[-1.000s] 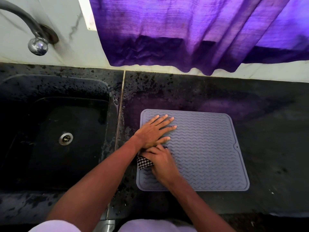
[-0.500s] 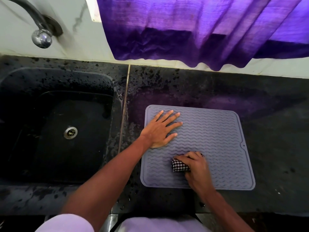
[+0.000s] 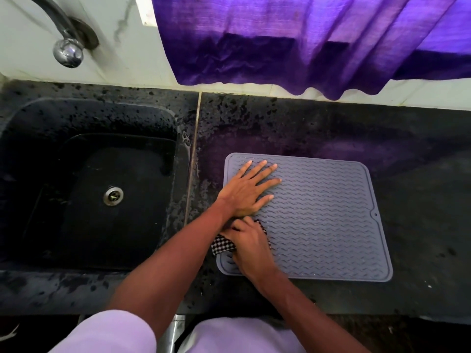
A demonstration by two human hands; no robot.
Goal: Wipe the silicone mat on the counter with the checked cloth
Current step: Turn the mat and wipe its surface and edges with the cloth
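Evenly wave-ribbed, the grey mat [image 3: 318,225] bears flat left fingers [image 3: 257,174]; right fingers [image 3: 238,229] clutch the checked cloth [image 3: 223,244].

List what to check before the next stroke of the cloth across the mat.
1. Left hand pressed flat on the silicone mat, fingers spread: ok.
2. Right hand grips the checked cloth: ok.
3. Cloth wholly on the mat: not ok, a corner pokes past the left edge over the counter.
4. Mat lies flat, no lifted corner: ok.
5. Nothing in the way on the mat to the right of the hands: ok.
6. Mat surface already clean: cannot tell.
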